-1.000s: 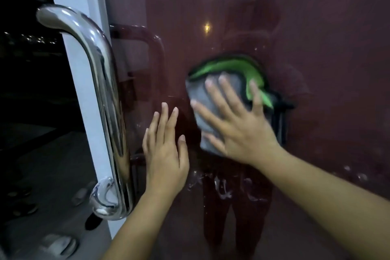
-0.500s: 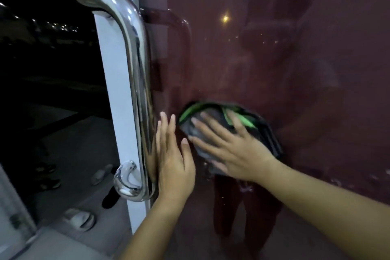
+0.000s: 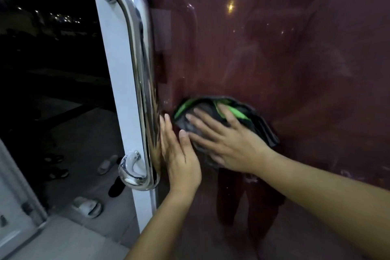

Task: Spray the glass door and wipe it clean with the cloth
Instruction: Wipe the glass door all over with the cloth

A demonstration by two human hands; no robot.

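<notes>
Head view looks down two bare forearms that reach forward and up to a dark, reddish glass door (image 3: 274, 53). Right hand (image 3: 234, 145) lies flat against the pane with its fingers (image 3: 199, 119) straight and fanned, pointing up and to the left; under the palm and fingers it presses a folded cloth (image 3: 259, 124), grey-black with bright green edging, tight to the glass. The cloth spreads out past the fingertips and trails off to the right of the wrist. This grip is an open, pressing one, with no finger curled round the fabric.

Left hand (image 3: 179, 154) stands upright just to the left of the right one, palm to the glass, fingers together and straight, thumb raised alongside so that its tip sits almost against the right hand's lowest finger. It holds nothing; its grip is open and simply rests on the pane.

Immediately left of the left hand runs a polished steel door handle (image 3: 139, 69), a tall curved bar fixed to the white door frame (image 3: 118, 82); the fingers sit close beside its lower stretch. Below the right wrist some pale smears and droplets (image 3: 251, 179) cling to the glass. Beyond the frame, low to the left, sandals (image 3: 87, 207) lie on a dim floor (image 3: 84, 137) outdoors.
</notes>
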